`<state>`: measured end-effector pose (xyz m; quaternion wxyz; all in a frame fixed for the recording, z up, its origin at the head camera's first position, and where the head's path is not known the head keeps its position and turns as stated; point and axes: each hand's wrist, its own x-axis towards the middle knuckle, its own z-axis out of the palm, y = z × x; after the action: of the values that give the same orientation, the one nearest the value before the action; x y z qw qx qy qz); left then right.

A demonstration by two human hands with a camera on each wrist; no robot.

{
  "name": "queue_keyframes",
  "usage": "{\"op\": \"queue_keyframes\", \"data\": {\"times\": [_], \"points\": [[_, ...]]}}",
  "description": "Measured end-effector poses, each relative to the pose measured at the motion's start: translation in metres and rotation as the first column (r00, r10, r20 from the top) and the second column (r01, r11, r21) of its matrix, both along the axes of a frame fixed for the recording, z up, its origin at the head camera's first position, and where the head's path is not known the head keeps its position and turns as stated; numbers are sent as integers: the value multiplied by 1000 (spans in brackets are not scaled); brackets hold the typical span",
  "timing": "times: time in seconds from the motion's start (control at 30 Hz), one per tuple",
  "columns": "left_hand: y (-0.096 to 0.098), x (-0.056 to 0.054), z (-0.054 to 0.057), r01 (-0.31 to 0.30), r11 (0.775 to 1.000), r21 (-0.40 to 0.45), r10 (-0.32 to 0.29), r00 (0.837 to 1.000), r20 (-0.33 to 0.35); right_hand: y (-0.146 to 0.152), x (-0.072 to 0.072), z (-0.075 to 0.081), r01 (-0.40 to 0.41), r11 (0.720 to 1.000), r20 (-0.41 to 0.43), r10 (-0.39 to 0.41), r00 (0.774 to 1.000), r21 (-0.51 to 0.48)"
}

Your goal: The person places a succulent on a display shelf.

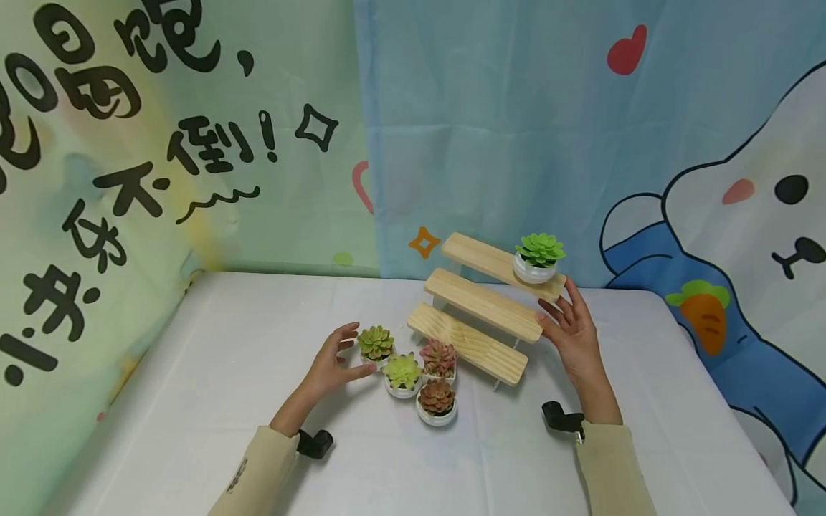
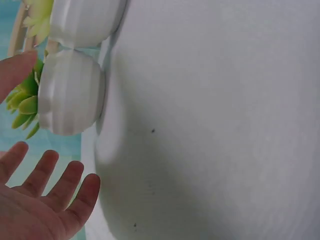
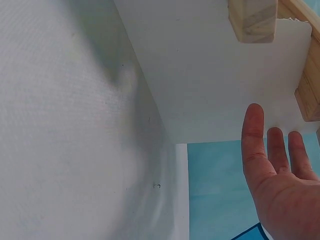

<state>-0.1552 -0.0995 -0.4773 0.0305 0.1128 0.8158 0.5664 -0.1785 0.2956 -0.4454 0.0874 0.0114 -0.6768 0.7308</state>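
My left hand (image 1: 334, 364) is beside a green succulent (image 1: 376, 342) in a white ribbed pot (image 2: 72, 92), fingers spread, thumb near the plant. A yellow-green succulent (image 1: 403, 371), a pinkish-red one (image 1: 439, 357) and a brownish-red one (image 1: 437, 396) stand close by in white pots. At the right end of a three-step wooden stand (image 1: 484, 295) is my right hand (image 1: 573, 333), its thumb by the middle board and fingers near the top board. Its visible fingers look straight in the right wrist view; contact is unclear. A bright green succulent (image 1: 540, 251) sits on the top board's right end.
A white cloth covers the table (image 1: 193, 430). Behind it hangs a blue curtain (image 1: 503, 143) with a cartoon figure at right, and a green one (image 1: 290, 215) with black lettering at left. Black wrist cameras show at both sleeves.
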Motion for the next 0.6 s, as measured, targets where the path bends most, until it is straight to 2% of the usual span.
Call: {"op": "queue_keyframes", "data": {"times": [0.2,0.37,0.6], "points": [[6,-1,-6,26,1000,-1,-26,1000,7,1,1,-1,3,1000,5,-3,1000,5],[12,-3,-11,10,1000,-10,-10,1000,6,1,2,-1,0,1000,2,0,1000,7],[15,-7,-10,-7,999,41,6,999,45,-1,3,3,-2,999,-19,3,1000,51]]}}
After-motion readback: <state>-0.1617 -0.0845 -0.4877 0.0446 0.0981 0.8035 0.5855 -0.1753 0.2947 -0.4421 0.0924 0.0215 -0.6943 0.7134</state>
